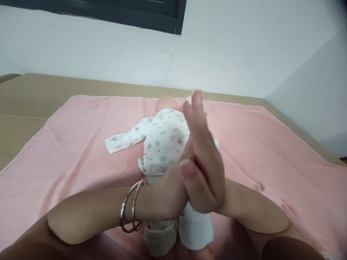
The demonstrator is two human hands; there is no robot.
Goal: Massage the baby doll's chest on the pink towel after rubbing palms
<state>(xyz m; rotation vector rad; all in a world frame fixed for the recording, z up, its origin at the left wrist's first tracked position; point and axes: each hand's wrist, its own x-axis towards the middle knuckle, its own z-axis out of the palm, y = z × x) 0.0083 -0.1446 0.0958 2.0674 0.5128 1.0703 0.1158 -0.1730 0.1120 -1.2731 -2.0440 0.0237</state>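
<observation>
Left to right: two thin silver metal bangles (132, 207) are circling the left wrist. The left hand (173, 180) is pressing flat against the right hand (203, 159), palms together, fingers straight, gripping nothing, above a pale plastic baby doll (165, 104). The doll, wearing a white animal-print cotton shirt (159, 141), is lying on the pink cloth blanket (260, 144), legs toward the camera.

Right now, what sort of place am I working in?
Probably a bedroom or nursery-care practice room: a pink cloth spread over a tan surface, a baby doll in a printed white top, and plain white walls.
</observation>
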